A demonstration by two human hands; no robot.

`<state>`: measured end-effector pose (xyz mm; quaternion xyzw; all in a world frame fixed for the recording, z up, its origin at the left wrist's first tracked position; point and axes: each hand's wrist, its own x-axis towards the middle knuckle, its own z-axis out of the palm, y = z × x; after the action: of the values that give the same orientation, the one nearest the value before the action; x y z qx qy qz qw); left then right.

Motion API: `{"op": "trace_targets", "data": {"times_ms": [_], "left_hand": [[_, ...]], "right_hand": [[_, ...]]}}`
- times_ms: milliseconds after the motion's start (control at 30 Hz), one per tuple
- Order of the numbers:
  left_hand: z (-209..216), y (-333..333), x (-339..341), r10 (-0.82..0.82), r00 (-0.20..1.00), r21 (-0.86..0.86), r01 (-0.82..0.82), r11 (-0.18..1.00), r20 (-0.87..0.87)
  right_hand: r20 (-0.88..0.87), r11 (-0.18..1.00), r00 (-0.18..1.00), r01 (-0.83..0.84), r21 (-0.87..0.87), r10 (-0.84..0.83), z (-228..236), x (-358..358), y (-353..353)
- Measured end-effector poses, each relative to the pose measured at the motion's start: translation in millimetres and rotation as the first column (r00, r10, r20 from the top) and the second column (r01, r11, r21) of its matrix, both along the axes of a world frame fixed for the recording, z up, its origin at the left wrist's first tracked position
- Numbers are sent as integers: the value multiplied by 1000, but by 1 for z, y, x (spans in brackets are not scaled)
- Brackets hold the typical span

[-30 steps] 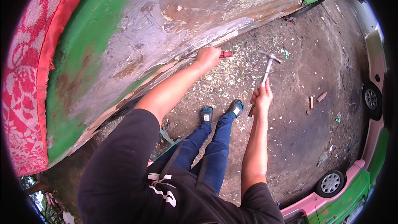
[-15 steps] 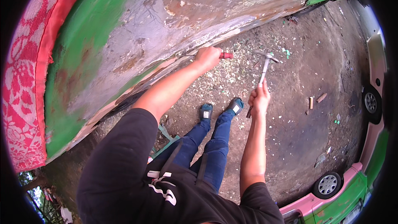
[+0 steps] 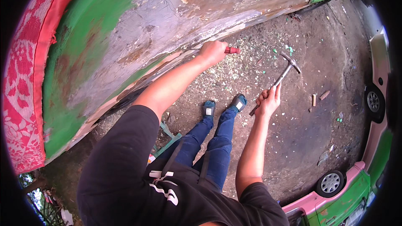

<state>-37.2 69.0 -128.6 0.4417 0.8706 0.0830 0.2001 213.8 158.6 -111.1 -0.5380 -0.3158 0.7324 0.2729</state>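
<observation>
My left hand (image 3: 212, 52) is wrapped round a red-handled screwdriver (image 3: 233, 50). Its slim metal shaft points left at the lower edge of a worn car body panel (image 3: 146, 25), where bare grey metal, rust and green paint show. Whether the tip touches the panel I cannot tell. In my right hand (image 3: 268, 101) is a metal hammer (image 3: 284, 73), gripped low on its handle. The hammer's head is up and to the right, well apart from the screwdriver's red end.
Paint flakes litter the dirt ground (image 3: 293, 142) below the panel. A red patterned cloth (image 3: 25, 100) covers the car's left part. By my legs is a green stool-like frame (image 3: 169, 144). A pink and green car (image 3: 347, 196) stands at the right. Small wood pieces (image 3: 324, 95) lie nearby.
The hammer has swung right, and its head now tilts away from the screwdriver. My left hand, with the screwdriver, has shifted slightly right and up.
</observation>
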Motion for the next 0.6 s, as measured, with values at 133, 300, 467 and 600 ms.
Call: {"op": "trace_targets", "data": {"times_ms": [133, 300, 467, 600], "left_hand": [[-6, 1, 1, 2, 1000, 37, -3, 999, 29], [5, 2, -3, 23, 999, 37, -25, 999, 44], [-1, 0, -3, -2, 999, 11, 2, 1000, 37], [-3, 3, -2, -14, 999, 12, 13, 1000, 52]], "right_hand": [[35, 941, 941, -334, -53, 336, -17, -8, -47], [-82, 996, 997, -22, -85, 15, -1, -3, -37], [-49, 986, 995, -97, -135, 91, -9, -3, -36], [8, 945, 949, -314, -97, 316, -14, -16, -41]]}}
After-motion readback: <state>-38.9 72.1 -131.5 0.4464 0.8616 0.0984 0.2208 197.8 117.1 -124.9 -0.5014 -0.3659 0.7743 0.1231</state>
